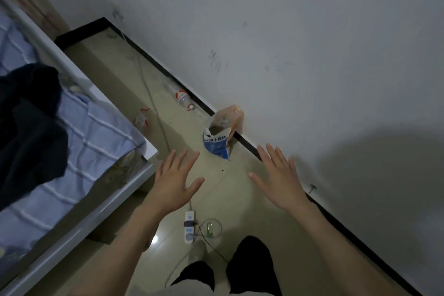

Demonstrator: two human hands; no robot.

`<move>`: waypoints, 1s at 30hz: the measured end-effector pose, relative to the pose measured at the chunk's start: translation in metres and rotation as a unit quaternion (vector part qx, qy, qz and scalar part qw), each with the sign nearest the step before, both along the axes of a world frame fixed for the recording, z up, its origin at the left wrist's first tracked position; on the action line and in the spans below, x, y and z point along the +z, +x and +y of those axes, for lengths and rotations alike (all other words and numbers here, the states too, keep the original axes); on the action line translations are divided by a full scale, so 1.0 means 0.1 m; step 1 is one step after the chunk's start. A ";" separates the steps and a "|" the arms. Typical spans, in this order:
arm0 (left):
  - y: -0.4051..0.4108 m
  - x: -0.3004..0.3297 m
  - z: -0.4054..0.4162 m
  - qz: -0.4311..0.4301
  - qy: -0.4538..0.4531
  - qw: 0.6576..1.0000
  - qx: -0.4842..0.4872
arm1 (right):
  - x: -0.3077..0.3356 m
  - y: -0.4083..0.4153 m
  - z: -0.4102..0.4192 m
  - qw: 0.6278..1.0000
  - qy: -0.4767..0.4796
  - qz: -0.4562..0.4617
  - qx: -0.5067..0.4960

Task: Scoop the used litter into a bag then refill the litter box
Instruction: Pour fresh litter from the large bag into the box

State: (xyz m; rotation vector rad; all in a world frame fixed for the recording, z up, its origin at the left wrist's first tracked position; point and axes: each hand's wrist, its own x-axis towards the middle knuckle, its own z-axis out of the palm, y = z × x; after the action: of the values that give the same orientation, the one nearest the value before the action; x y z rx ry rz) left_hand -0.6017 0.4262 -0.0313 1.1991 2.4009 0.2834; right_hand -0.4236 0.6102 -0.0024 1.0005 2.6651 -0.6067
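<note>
An opened blue, white and orange litter bag [221, 134] stands on the tiled floor against the black skirting board, its mouth gaping upward. My left hand [174, 180] hovers palm down, fingers spread, just below and left of the bag. My right hand [276, 175] is stretched out the same way, to the bag's lower right, near the wall. Neither hand touches anything. No litter box or scoop is in view.
A bed [79, 151] with a blue checked sheet and dark clothing fills the left. A white power strip [189, 227] and its cable lie on the floor near my feet. An empty plastic bottle [181, 96] lies by the wall, small rubbish [141, 119] beside the bed.
</note>
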 end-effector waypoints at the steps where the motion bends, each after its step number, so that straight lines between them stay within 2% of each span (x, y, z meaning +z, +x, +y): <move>1: -0.06 -0.03 0.15 -0.003 0.000 1.000 0.004 | -0.04 -0.09 0.17 1.000 -0.005 -0.004 0.004; 7: -0.31 -0.45 1.02 -0.064 -0.019 0.994 0.091 | -0.42 -0.72 1.35 0.997 -0.045 -0.021 0.062; 11: -0.36 -0.83 1.68 -0.140 -0.040 0.968 0.205 | -0.83 -1.14 2.10 0.989 -0.081 -0.057 0.113; 14: -0.47 -1.12 2.16 -0.274 -0.002 0.909 0.315 | -1.24 -1.47 2.53 0.973 -0.052 -0.095 0.204; 16: -0.63 -1.42 2.42 -0.328 0.025 0.865 0.378 | -1.58 -1.75 2.74 0.961 -0.057 -0.120 0.244; 20: -1.04 -2.18 2.81 -0.344 0.037 0.803 0.485 | -2.45 -2.36 3.06 0.967 -0.102 -0.139 0.189; 25: -1.41 -3.20 3.00 -0.349 0.058 0.734 0.580 | -3.58 -2.92 3.27 0.983 -0.109 -0.076 0.126; 27: -1.53 -3.57 3.03 -0.346 0.035 0.734 0.583 | -3.95 -3.08 3.34 0.989 -0.093 -0.071 0.096; 30: -1.63 -4.02 3.04 -0.322 -0.048 0.777 0.539 | -4.40 -3.19 3.42 0.992 -0.084 -0.076 0.053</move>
State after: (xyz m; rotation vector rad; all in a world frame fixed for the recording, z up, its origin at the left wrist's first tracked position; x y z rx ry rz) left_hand -0.7650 0.7306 -0.4337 -0.4395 2.1152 0.7423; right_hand -0.7422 0.9526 -0.4429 0.8187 2.4691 -0.6892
